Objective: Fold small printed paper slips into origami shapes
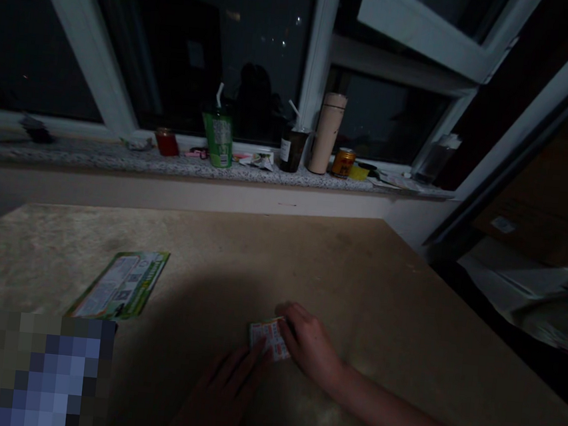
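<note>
Light: very poor, room dark, window black. Detail on the hands is limited.

Position: small printed slip (267, 336) lies flat on the counter (368, 281), near the front edge, directly ahead of me. Both hands are on it.

Right hand (309, 343): palm down, fingers loosely bent and spread, tips resting on the slip's right-hand edge. It is not closed round anything; it presses, it does not pinch.

Left hand (219, 394): comes in from below, fingers stretched out almost straight, tips touching the slip's lower left corner. Also unclenched, nothing gripped. Thumb cannot be made out in the gloom.

Surroundings: green leaflet (121, 284) lies flat on the counter well to the left, apart from the slip. On the window sill (69, 151) behind: red can (167, 142), green cup (218, 141) with straw, dark cup (293, 150) with straw, tall beige flask (327, 133), orange can (343, 163). All well clear of my hands.

Judgement, step in hand: steadying or smoothing the slip against the counter.

Notes on doing it well:
- Keep one hand as anchor, light downward pressure only; thin paper creases if pushed sideways under a fixed finger
- Work with fingertip pads rather than nails
- Move outward from the anchored edge so no ripple is trapped between the two hands
- My own shadow falls across the slip; leaning back a little should make the print easier to see
</note>
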`<act>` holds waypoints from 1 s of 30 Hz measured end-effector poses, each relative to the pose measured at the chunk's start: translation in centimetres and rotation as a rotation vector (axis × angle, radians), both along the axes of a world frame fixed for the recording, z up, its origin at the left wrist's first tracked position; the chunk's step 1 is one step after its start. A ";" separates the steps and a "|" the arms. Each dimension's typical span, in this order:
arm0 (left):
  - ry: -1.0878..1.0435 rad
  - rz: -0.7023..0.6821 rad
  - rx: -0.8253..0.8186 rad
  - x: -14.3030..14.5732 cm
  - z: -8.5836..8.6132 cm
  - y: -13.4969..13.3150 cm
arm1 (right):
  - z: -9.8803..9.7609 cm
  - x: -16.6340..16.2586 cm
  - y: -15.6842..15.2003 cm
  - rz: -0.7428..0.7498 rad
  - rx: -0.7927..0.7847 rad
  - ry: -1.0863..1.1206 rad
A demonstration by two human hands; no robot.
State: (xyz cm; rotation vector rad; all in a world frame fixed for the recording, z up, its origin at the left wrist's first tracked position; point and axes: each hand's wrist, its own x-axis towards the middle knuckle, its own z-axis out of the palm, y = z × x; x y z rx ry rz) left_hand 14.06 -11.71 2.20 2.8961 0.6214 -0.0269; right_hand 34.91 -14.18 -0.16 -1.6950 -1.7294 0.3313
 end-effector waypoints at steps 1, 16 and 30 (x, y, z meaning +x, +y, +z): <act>-0.014 -0.004 0.002 0.0 -0.1 0.0 | 0.1 0.0 0.0 0.007 -0.001 0.009; -0.068 -0.051 0.060 -0.3 -1.7 0.8 | 0.2 0.0 0.3 -0.014 -0.058 -0.016; -0.058 -0.059 0.080 -0.2 -0.9 0.5 | 0.2 0.0 0.6 -0.036 -0.087 -0.049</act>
